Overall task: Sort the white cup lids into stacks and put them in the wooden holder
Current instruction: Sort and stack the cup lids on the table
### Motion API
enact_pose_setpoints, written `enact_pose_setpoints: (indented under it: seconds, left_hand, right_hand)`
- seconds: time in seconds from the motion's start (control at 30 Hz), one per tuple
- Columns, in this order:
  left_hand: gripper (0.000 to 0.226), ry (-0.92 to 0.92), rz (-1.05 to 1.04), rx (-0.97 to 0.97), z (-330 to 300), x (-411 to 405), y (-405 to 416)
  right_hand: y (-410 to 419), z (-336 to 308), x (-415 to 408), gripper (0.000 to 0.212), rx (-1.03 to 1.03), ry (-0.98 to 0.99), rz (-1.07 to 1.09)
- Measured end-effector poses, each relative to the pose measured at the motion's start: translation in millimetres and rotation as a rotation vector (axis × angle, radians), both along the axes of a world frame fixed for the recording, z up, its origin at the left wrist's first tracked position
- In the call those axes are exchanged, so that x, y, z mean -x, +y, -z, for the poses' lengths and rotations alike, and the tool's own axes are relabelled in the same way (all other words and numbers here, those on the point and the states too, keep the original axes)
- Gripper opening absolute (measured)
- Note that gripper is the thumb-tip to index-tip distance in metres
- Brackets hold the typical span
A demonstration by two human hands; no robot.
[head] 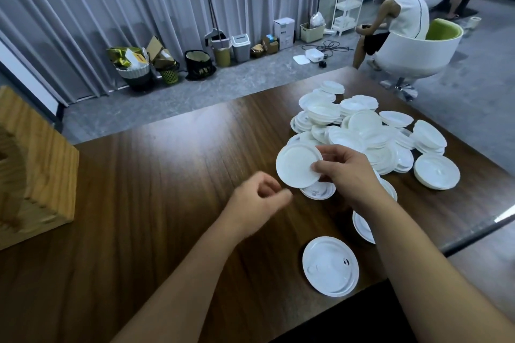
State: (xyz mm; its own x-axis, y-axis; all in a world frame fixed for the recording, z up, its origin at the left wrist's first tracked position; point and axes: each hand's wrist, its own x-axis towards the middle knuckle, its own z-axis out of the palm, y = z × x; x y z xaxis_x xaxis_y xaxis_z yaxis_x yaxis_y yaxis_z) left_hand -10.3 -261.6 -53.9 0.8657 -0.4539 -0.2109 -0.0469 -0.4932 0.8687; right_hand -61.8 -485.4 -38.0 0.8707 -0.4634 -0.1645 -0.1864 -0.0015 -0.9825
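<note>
Now the fingers (320,167) of the right hand (345,172) pinch one white lid (298,166) by its right rim, thumb on the near face, and hold it tilted up above the counter (167,175). The left hand (256,198) hangs just beside and below the lid, its fingers loosely curled around nothing, a little blurred. I think such a lid is very light and thin, a bit flexible, and its surface looks smooth, so it may slip; the rim seems the best place to take it, with gentle pressure so it does not bend. Under the held lid lies another lid (317,191) flat on the wood, and one more single lid (330,266) lies nearer to the person. Behind the right hand is the big loose pile of lids (370,131), some already nested in short stacks, reaching close to the far right edge of the counter, where a careless push could send some to the floor. The wooden holder (36,164) stands well apart at the left edge, only partly seen. Between it and the pile the dark wood is open, good room for carrying a stack across.
</note>
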Motion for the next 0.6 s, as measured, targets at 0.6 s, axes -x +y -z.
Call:
enact_pose_setpoints:
  seconds: [0.6]
  left_hand:
    - [0.015,0.2,-0.03,0.193,-21.9,-38.5,59.4]
  right_hand:
    - [18.3,9.1,-4.7,0.029,-0.061,0.012,-0.051]
